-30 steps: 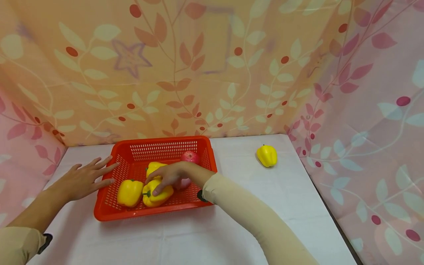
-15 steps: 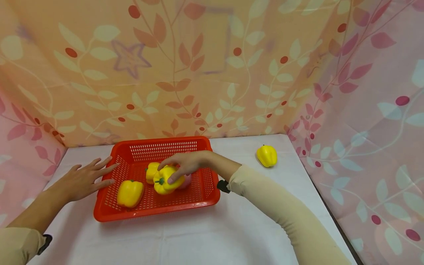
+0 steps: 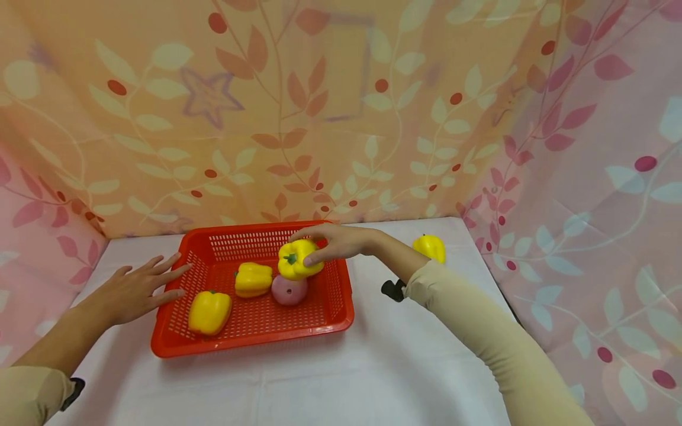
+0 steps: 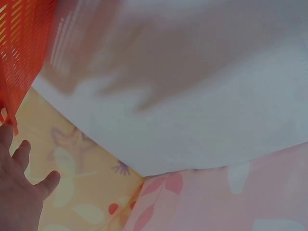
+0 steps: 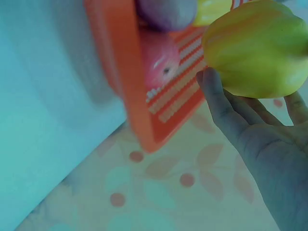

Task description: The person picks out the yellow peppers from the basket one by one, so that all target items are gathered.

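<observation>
My right hand (image 3: 341,241) grips a yellow bell pepper (image 3: 296,260) with a green stem and holds it up over the right part of a red plastic basket (image 3: 245,338). In the right wrist view the fingers curl under this pepper (image 5: 255,53). Two more yellow peppers lie in the basket, one at the front left (image 3: 210,312) and one near the middle (image 3: 253,279). Beside the middle one sits a pinkish-purple round fruit (image 3: 289,291). A red-pink fruit (image 5: 159,60) shows in the right wrist view. My left hand (image 3: 133,291) lies with fingers spread at the basket's left rim.
Another yellow pepper (image 3: 430,247) lies on the white tablecloth (image 3: 298,384) to the right, partly behind the right forearm. Patterned cloth (image 3: 330,118) hangs behind the table and along both sides.
My right hand has lifted the yellow pepper from the basket floor and carried it right and toward the back, uncovering the purple fruit. The left hand has stayed in place.
</observation>
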Demonstrator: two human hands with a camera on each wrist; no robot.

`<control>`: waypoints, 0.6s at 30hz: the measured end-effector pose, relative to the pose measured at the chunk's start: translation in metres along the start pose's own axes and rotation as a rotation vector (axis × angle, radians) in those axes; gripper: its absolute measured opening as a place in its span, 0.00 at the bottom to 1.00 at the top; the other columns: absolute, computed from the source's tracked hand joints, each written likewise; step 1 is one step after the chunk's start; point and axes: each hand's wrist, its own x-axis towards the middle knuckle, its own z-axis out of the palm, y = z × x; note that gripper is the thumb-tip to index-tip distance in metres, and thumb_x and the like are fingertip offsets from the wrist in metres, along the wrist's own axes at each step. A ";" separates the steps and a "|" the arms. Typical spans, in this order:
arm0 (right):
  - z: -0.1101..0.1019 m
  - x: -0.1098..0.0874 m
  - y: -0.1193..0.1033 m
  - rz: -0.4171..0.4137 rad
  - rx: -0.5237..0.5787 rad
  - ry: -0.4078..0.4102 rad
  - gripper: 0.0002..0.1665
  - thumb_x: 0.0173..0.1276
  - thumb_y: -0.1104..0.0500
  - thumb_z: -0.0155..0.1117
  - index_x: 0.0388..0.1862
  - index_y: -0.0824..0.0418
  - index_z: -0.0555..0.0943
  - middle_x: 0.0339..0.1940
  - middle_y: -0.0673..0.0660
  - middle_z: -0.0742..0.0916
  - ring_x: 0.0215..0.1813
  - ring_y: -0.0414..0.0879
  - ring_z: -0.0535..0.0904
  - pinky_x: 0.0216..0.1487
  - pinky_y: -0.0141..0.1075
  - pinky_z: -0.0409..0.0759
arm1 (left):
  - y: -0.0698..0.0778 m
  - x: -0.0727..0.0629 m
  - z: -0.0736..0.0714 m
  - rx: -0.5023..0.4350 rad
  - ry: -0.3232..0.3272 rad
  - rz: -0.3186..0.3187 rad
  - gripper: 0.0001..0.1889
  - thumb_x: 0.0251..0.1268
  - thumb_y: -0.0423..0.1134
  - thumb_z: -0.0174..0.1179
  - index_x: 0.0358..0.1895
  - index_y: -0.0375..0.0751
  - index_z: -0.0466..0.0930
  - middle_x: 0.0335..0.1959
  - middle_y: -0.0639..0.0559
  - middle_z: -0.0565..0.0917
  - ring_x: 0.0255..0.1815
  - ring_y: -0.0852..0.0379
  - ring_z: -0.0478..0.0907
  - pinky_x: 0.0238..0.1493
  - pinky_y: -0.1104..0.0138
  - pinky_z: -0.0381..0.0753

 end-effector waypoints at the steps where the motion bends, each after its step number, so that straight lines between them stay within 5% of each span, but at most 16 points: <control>1: -0.003 -0.003 0.004 0.004 0.000 0.019 0.34 0.68 0.46 0.67 0.72 0.42 0.70 0.64 0.46 0.75 0.64 0.44 0.69 0.63 0.40 0.73 | 0.000 0.000 0.000 0.001 -0.002 0.002 0.41 0.66 0.63 0.57 0.79 0.53 0.56 0.77 0.36 0.58 0.71 0.25 0.57 0.60 0.24 0.56; 18: -0.042 -0.055 0.068 0.108 0.191 0.309 0.36 0.71 0.49 0.65 0.75 0.44 0.65 0.67 0.53 0.75 0.66 0.54 0.73 0.57 0.48 0.81 | 0.000 0.001 0.000 -0.008 -0.007 -0.005 0.41 0.66 0.64 0.56 0.79 0.53 0.56 0.77 0.36 0.57 0.71 0.24 0.58 0.59 0.23 0.57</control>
